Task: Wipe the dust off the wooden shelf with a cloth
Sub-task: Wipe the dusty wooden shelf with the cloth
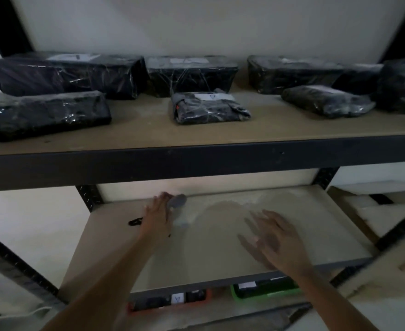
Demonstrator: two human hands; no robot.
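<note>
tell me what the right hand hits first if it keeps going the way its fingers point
Probably nothing soon: the right hand points up-left across bare shelf toward the back wall. The cloth lies left of that line, though depth is unclear.

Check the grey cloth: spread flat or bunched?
Bunched: the grey cloth shows as a small wad at the left hand's fingertips.

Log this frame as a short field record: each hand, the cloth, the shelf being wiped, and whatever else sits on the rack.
left hand: on the lower shelf, at the grey cloth; grip unclear
cloth: small, grey, near the back of the shelf
right hand: fingers spread, motion-blurred, holds nothing
lower shelf: wooden board with pale dust, a curved wiped patch mid-back
black strap: lies on the shelf left of the left hand
upper shelf: carries black wrapped parcels
</note>
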